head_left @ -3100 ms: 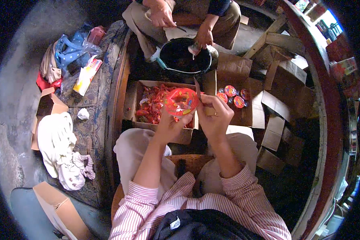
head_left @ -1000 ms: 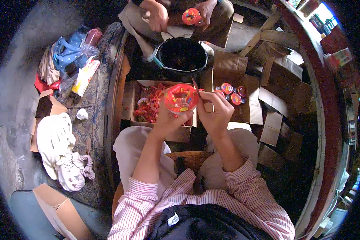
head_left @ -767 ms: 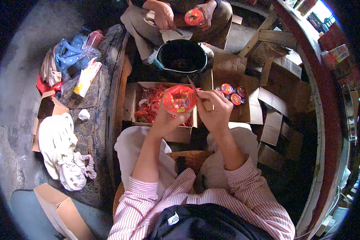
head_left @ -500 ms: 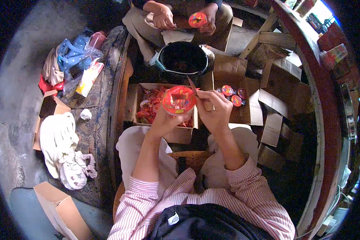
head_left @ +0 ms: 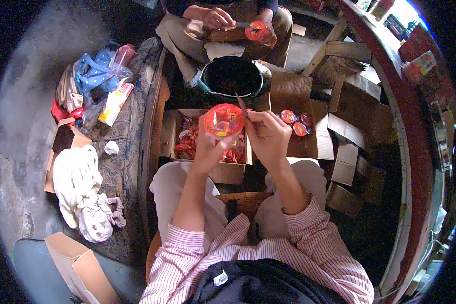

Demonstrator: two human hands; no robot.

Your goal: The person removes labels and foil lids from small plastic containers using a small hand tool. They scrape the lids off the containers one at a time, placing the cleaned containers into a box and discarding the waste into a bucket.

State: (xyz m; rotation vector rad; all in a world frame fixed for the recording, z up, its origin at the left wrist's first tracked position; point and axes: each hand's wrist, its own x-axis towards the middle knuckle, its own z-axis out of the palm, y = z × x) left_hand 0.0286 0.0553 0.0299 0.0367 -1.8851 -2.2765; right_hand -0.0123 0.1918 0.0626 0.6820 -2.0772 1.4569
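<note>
In front of me my left hand (head_left: 207, 150) is wrapped round a plastic cup (head_left: 224, 120) with a red printed lid, whose top faces me. A paler patch shows in the lid's middle; I cannot tell whether it is cut. My right hand (head_left: 270, 137) grips a small knife (head_left: 242, 105), its blade pointing up and away beside the cup's right rim. Most of the knife's handle is hidden by my fingers. Below the cup stands an open cardboard box (head_left: 228, 175) holding a heap of red and clear scraps (head_left: 186, 146).
Beyond the box is a black bucket (head_left: 261, 87). Across from me, a person's hands hold a knife (head_left: 242, 25) and a red-lidded cup (head_left: 257, 31). Several lidded cups (head_left: 288, 116) lie in another carton (head_left: 321, 121) at right. Cloths (head_left: 76, 169) and bags lie on the left.
My cup has shifted slightly left and tilted, and the knife stays at its right rim. The other person's knife hand has moved right, bringing the blade to their cup.
</note>
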